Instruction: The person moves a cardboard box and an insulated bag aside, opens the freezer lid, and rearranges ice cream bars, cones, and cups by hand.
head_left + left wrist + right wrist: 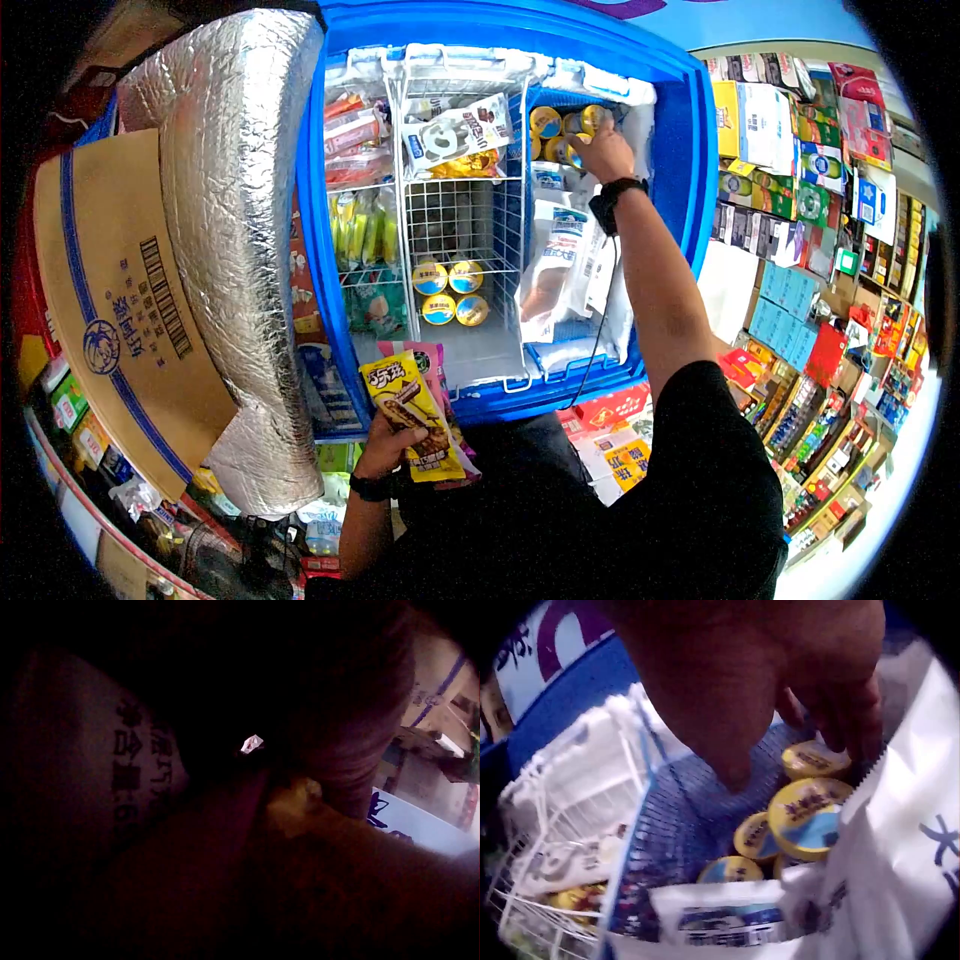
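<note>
My left hand (385,448) grips a yellow ice cream packet (412,415) with its thumb on the front, in front of the freezer. A pink packet (432,362) lies behind the yellow one in the same hold. The left wrist view is mostly dark, with part of a printed wrapper (142,765) showing. My right hand (606,152) reaches down into the freezer's right side, thumb and fingers spread apart over yellow-lidded cups (810,814). Its fingertips come close to the rearmost cup (816,759). The cups sit in a blue mesh basket (682,802).
White packets (555,260) lie in front of the cups. Wire baskets (460,215) hold wrapped ices and several more cups (450,292). The blue freezer rim (705,200) surrounds them. A silver insulating cover (240,200) and a cardboard box (120,300) stand left.
</note>
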`<state>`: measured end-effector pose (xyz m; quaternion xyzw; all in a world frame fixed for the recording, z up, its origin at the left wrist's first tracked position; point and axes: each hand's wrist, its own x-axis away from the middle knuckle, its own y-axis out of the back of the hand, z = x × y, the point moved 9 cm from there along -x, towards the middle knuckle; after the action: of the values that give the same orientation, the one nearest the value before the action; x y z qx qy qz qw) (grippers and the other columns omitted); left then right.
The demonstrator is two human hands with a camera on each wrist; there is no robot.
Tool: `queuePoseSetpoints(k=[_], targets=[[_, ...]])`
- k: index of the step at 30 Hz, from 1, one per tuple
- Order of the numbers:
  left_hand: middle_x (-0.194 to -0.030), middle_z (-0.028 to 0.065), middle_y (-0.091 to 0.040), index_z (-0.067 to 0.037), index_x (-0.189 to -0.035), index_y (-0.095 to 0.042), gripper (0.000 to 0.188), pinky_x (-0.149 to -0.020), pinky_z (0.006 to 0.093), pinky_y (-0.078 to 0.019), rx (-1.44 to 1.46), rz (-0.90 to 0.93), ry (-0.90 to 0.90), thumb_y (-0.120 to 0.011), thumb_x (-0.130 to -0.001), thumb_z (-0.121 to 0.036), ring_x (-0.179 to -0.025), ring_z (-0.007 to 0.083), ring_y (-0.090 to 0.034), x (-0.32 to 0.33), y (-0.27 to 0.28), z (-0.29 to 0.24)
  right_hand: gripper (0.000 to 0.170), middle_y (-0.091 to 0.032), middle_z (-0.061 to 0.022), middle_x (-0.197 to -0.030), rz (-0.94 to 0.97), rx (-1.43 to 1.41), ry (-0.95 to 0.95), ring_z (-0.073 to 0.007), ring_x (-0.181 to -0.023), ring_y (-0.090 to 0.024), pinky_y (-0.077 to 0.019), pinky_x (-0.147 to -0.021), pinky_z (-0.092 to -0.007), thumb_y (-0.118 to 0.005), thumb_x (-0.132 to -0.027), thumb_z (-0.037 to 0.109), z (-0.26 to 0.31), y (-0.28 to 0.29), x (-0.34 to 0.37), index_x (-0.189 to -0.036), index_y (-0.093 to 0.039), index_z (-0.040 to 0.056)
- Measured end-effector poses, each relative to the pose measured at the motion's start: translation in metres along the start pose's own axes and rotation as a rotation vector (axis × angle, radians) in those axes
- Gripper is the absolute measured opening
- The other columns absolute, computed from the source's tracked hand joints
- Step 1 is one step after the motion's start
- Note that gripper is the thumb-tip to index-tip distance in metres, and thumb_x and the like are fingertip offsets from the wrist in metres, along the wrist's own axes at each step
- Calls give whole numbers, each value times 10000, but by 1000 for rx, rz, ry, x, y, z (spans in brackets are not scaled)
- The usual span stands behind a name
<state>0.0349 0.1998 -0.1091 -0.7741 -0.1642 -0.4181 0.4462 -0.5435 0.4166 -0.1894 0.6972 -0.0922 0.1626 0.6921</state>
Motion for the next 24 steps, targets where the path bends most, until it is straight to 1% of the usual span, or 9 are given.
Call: queuePoseSetpoints(k=[2,6,9,10,13,17,18,19,24], targets=[[-1251,126,-682,-63,-1477,-449,733,-914,455,-626,-8,-5,14,-745,-811,9,-1068,292,-721,0,-4,-5,1118,-566,-311,-1413,39,-6,-54,-423,-1181,-670,-561,-996,-452,-752,-832,653,-13,-29,-19,-1544,-226,-29],[-1274,119,-672,-57,-1461,-458,726,-971,455,-600,-23,-67,40,-737,-793,10,-1129,289,-699,8,-11,-9,1088,-434,-392,-1467,-13,-141,-319,-472,-1248,-616,-559,-1012,-490,-801,-831,557,-1,-35,-9,-1544,-210,-14],[-1286,117,-667,-63,-1467,-454,747,-1006,456,-582,-38,-99,46,-751,-783,-4,-1150,286,-689,10,0,-3,993,-475,-330,-1439,-141,-202,-437,-431,-1247,-632,-563,-1001,-493,-786,-851,522,-19,-53,-27,-1513,-264,-2],[-1291,117,-665,-66,-1469,-453,754,-1015,457,-576,-51,-106,36,-753,-781,-6,-1157,286,-685,7,4,-1,1005,-442,-419,-1402,-142,-239,-412,-512,-1245,-597,-524,-1034,-520,-719,-865,607,-20,-53,-32,-1448,-263,-73],[-1306,118,-659,-70,-1485,-442,777,-1023,458,-571,-29,-88,78,-761,-779,-8,-1175,287,-677,5,2,4,1020,-416,-420,-1419,-169,-344,-500,-515,-1236,-603,-534,-1017,-515,-716,-863,625,-18,-59,-32,-1438,-271,-91],[-1306,115,-657,-56,-1489,-434,756,-1036,452,-555,-32,-89,74,-751,-804,-9,-1186,280,-669,4,-5,2,1039,-393,-410,-1433,-264,-328,-433,-518,-1232,-605,-539,-1009,-520,-704,-858,663,-2,-46,-22,-1464,-275,-63],[-1304,115,-655,-42,-1485,-430,731,-1042,445,-544,-48,-74,70,-741,-823,-12,-1190,272,-664,4,-6,4,925,-449,-329,-1377,-326,-244,-451,-487,-1122,-673,-593,-906,-536,-688,-889,668,-5,-46,-25,-1430,-340,2],[-1302,115,-653,-27,-1481,-426,707,-1048,438,-534,-64,-54,63,-732,-843,-14,-1194,263,-659,3,-7,5,942,-445,-340,-1374,-257,-229,-410,-482,-1112,-678,-597,-901,-530,-675,-896,666,-9,-53,-33,-1467,-323,5],[-1378,114,-606,-59,-1553,-367,811,-1077,454,-523,-135,-55,101,-737,-832,-32,-1249,280,-626,-4,-10,8,901,-479,-263,-1426,-346,-115,-396,-442,-1175,-657,-546,-978,-570,-694,-899,612,-2,-56,-25,-1468,-326,19]])
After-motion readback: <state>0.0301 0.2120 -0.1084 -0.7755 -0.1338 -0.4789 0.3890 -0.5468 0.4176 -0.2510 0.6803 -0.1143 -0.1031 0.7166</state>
